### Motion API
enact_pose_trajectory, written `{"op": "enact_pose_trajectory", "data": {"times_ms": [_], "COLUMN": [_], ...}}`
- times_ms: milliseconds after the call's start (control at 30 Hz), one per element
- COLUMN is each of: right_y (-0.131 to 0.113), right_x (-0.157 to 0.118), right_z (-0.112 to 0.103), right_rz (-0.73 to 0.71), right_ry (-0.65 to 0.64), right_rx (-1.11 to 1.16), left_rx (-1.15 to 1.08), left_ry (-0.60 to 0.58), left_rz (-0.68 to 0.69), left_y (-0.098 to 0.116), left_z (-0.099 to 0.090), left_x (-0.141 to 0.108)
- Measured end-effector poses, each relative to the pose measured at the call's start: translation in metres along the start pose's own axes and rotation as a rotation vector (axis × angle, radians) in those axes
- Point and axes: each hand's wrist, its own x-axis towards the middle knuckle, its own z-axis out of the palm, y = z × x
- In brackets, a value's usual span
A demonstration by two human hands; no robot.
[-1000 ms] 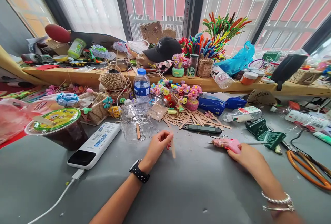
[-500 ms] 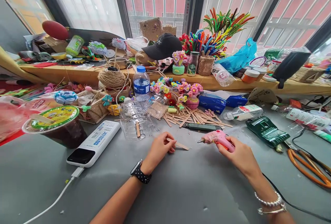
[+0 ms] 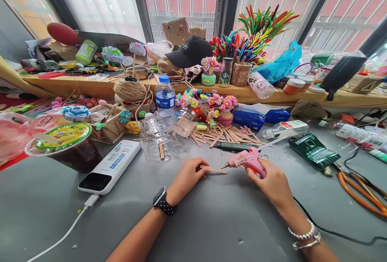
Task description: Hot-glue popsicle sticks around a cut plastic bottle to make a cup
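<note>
Between the thumb and fingers of my left hand [image 3: 191,174] is a flat wooden craft stick [image 3: 217,170], its free end pointing right just above the grey table [image 3: 193,225]. My right hand [image 3: 269,181] is wrapped round the handle of a pink glue gun [image 3: 246,159]. The metal nozzle points left and hovers close to the stick's free end; whether they touch I cannot tell. A glue stick sticks out of the gun's back. Behind both hands lies a heap of loose craft sticks [image 3: 223,135].
A clear plastic container [image 3: 157,141] stands behind my left hand. Left are a white power bank [image 3: 111,165] and a dark drink cup [image 3: 75,149]. Orange-handled scissors [image 3: 359,193], a green pouch [image 3: 314,151] and the gun's black cable are at right.
My right hand has brought the glue gun left, so its nozzle is now close to the stick. The stick and my left hand have shifted slightly right.
</note>
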Motion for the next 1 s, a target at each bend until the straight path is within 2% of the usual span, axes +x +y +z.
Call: {"op": "enact_pose_trajectory", "data": {"times_ms": [100, 333, 633, 867, 1000], "right_y": [0.001, 0.004, 0.000, 0.003, 0.006], "right_x": [0.000, 0.000, -0.001, -0.001, -0.001], "right_z": [0.001, 0.001, 0.002, 0.006, 0.007], "right_rz": [0.018, 0.057, 0.051, 0.066, 0.059], "right_ry": [0.039, 0.035, -0.012, -0.067, -0.027], "right_rx": [-0.008, -0.005, -0.018, -0.012, -0.038], "left_rx": [0.050, 0.222, 0.126, 0.220, 0.242], "left_ry": [0.012, 0.006, -0.082, -0.053, -0.037], "left_rz": [0.018, 0.112, 0.087, 0.150, 0.137], "left_y": [0.004, 0.002, -0.005, -0.003, 0.001], "left_z": [-0.001, -0.002, -0.005, -0.001, -0.003], "left_x": [-0.001, 0.000, 0.001, -0.001, -0.001]}}
